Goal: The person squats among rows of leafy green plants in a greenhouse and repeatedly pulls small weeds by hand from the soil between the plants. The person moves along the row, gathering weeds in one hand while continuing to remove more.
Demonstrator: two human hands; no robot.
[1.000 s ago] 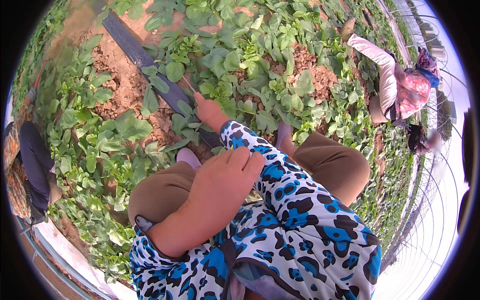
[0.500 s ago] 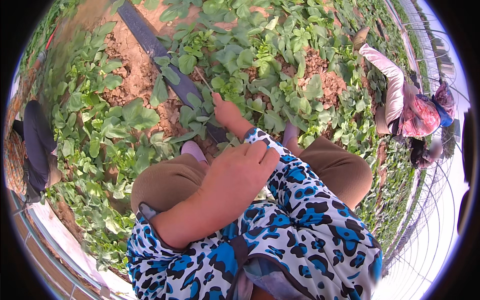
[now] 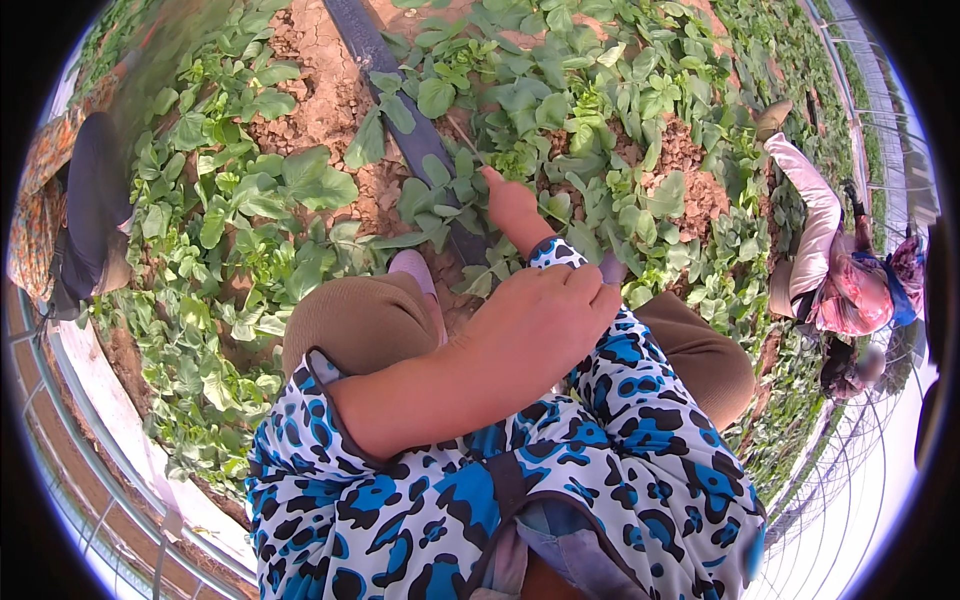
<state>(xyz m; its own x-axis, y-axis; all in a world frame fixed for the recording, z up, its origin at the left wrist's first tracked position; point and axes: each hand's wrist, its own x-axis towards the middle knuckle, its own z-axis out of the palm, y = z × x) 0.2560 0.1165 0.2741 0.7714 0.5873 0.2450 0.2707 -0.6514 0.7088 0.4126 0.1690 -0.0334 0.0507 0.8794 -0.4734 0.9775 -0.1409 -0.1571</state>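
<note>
My right hand [image 3: 512, 208] stretches forward from a blue, black and white spotted sleeve [image 3: 640, 420], fingertips among the green leafy plants [image 3: 520, 160] growing in reddish soil. Its palm faces away, so I cannot see whether it holds anything. My left hand [image 3: 545, 315] lies across my right forearm, fingers curled over the spotted sleeve near the wrist. My left forearm is bare. Both my knees, in tan trousers [image 3: 355, 325], are bent beneath my arms.
A dark flat strip [image 3: 400, 110] runs along the soil between the plants, passing just left of my right hand. A pink shoe tip [image 3: 415, 268] shows by my knee. One person in a pink sleeve [image 3: 815, 225] bends at the right; another in dark clothes [image 3: 90, 205] is at the left.
My right hand has reached farther forward into the leaves. My left hand has stayed on the right sleeve, sliding slightly toward the wrist.
</note>
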